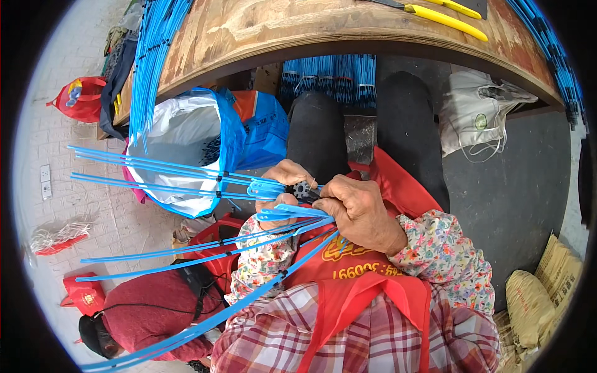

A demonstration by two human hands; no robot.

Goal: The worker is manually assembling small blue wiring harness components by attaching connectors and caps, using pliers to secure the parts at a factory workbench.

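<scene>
Over my lap, my left hand (281, 188) is closed round a small black toothed hub (301, 190), with blue strips with holed ends (266, 189) fanning out from it to the left. My right hand (360, 208) is closed against the hub's right side, its thumb and finger pinched at the hub's edge. A second group of blue strips (297, 212) runs from under my right hand to the left and down past my sleeve. Small black clips sit along the strips. What lies between my right fingertips is hidden.
Ahead is a wooden table (261, 31) with yellow-handled cutters (444, 22) and bundles of blue strips (163, 50). A white-lined blue sack (168, 124) stands at left, a white bag (476, 115) at right. Lower left, a person in dark red (149, 304) is close by.
</scene>
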